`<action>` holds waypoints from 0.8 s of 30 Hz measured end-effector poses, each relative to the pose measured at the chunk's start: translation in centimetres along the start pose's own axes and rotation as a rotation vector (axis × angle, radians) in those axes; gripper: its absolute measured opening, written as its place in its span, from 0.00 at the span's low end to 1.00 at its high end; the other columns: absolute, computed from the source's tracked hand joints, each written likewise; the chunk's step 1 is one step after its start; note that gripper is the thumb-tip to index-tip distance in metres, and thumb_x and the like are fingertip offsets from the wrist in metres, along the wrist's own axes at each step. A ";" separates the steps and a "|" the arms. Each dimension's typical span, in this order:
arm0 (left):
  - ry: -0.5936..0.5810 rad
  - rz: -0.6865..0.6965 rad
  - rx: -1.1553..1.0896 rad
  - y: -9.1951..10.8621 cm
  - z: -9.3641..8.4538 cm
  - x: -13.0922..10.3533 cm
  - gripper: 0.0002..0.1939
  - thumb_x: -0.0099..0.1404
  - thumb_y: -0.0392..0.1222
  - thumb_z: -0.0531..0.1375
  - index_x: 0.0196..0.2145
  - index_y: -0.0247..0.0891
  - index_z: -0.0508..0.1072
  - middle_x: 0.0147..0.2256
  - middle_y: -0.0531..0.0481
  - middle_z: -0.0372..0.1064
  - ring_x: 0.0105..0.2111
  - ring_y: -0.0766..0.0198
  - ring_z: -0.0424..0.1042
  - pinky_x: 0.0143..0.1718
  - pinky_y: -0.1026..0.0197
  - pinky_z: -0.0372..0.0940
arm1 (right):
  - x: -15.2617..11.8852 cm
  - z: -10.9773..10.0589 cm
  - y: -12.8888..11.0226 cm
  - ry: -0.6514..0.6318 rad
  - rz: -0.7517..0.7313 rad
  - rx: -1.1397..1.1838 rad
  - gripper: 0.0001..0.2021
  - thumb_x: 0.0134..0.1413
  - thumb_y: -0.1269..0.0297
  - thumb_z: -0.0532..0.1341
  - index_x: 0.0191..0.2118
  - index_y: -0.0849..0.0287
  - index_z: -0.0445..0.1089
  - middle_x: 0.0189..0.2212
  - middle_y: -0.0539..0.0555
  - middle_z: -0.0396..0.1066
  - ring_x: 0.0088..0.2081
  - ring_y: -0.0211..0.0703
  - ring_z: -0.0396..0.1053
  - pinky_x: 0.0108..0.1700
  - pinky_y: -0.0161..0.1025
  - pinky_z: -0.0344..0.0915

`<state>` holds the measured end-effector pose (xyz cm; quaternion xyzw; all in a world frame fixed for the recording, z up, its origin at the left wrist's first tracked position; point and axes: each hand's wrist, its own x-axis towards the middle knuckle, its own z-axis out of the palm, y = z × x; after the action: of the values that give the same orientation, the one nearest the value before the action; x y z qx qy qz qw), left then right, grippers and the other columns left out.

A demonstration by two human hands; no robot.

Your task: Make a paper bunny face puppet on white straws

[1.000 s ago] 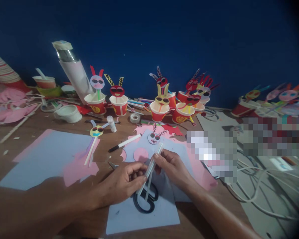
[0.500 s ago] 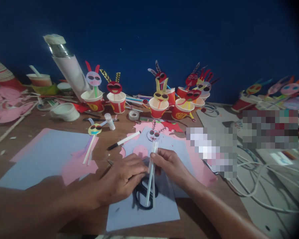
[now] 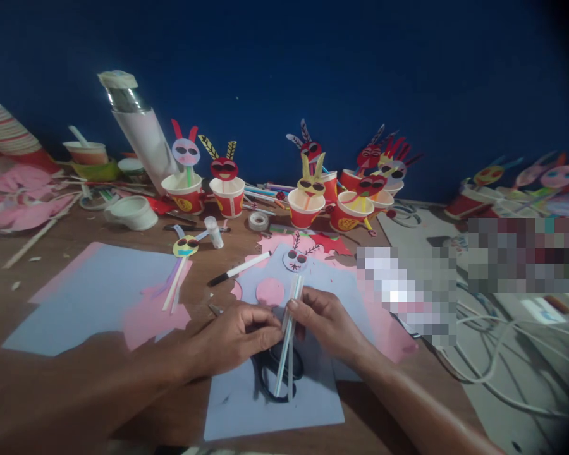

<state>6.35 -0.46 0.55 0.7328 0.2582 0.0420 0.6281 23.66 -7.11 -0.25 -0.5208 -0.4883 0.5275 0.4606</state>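
My right hand pinches a bundle of narrow pale strips between thumb and fingers. They slant over black scissor handles, which rest on a white sheet. At the bundle's left edge, my left hand is closed, thumb and fingertips pressed against the strips. Just beyond their upper ends lies a pale round paper face with dark eyes and feathery antennae. A pink paper disc sits to its left, beside a black-and-white marker.
Paper cups holding paper-faced figures line the blue wall. A yellow-faced figure lies on paper at left, near a small clear tube and a tape roll. White cables coil at right; a tall flask leans behind.
My left hand has drawn slightly back and its fingers have curled in more at the strips' edge. My right hand still holds the strips. The whole view has shifted slightly.
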 end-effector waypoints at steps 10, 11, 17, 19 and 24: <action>0.004 -0.025 0.038 0.3 0.1 -0.1 0.11 0.60 0.41 0.54 0.30 0.33 0.73 0.30 0.50 0.70 0.31 0.66 0.66 0.33 0.67 0.60 | -0.3 0.4 -0.1 -0.043 -0.006 -0.012 0.17 0.54 0.52 0.56 0.24 0.61 0.63 0.18 0.46 0.61 0.20 0.32 0.60 0.23 0.30 0.60; 0.012 -0.024 0.039 0.2 0.1 -0.1 0.11 0.60 0.41 0.54 0.30 0.33 0.73 0.29 0.51 0.70 0.30 0.66 0.66 0.33 0.67 0.60 | -0.2 0.5 -0.2 -0.037 -0.005 -0.011 0.17 0.54 0.52 0.56 0.24 0.61 0.63 0.18 0.47 0.61 0.20 0.32 0.60 0.23 0.30 0.60; -0.018 -0.033 -0.043 0.3 -0.1 0.0 0.11 0.60 0.43 0.54 0.34 0.34 0.74 0.29 0.53 0.68 0.30 0.68 0.64 0.33 0.69 0.59 | -0.1 0.4 -0.1 0.008 -0.020 -0.008 0.17 0.52 0.51 0.57 0.24 0.61 0.65 0.19 0.47 0.62 0.21 0.33 0.60 0.23 0.30 0.60; -0.042 -0.055 -0.082 0.4 -0.2 0.0 0.12 0.60 0.44 0.55 0.34 0.34 0.73 0.26 0.54 0.66 0.27 0.69 0.63 0.29 0.70 0.58 | -0.1 0.4 -0.1 0.021 -0.029 -0.032 0.17 0.53 0.52 0.57 0.24 0.61 0.66 0.18 0.47 0.62 0.21 0.33 0.60 0.24 0.31 0.59; -0.028 -0.112 -0.125 0.0 0.1 -0.1 0.10 0.58 0.43 0.57 0.27 0.34 0.69 0.20 0.57 0.60 0.21 0.72 0.59 0.22 0.70 0.54 | -0.3 0.8 0.1 0.001 -0.016 -0.036 0.15 0.53 0.55 0.57 0.23 0.61 0.67 0.18 0.47 0.61 0.22 0.33 0.58 0.25 0.30 0.57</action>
<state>6.31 -0.60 0.55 0.6770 0.2867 0.0128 0.6777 22.89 -7.40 -0.29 -0.5252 -0.5016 0.5147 0.4557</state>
